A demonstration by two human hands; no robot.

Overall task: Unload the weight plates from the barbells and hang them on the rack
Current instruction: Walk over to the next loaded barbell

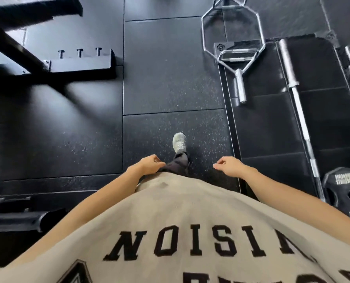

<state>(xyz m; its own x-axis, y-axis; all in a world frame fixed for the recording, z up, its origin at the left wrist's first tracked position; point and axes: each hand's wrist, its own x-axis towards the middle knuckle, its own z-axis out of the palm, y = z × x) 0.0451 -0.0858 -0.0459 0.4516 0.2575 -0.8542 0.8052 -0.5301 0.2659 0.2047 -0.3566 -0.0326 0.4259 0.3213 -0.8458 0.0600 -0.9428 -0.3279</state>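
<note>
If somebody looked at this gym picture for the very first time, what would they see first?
Probably the big beige shirt with black letters filling the bottom, with the left hand and right hand loosely curled and holding nothing above it. Next, the shiny eight-sided bar at top right, the long silver barbell beside it, and a black weight plate at the barbell's near end, by the right edge.

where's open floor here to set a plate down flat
The speckled mat is bare between the rack base and the hex bar, ahead of the shoe. The floor left of the left hand is bare too. The right is crowded: barbell, hex bar, weight plate.
</note>
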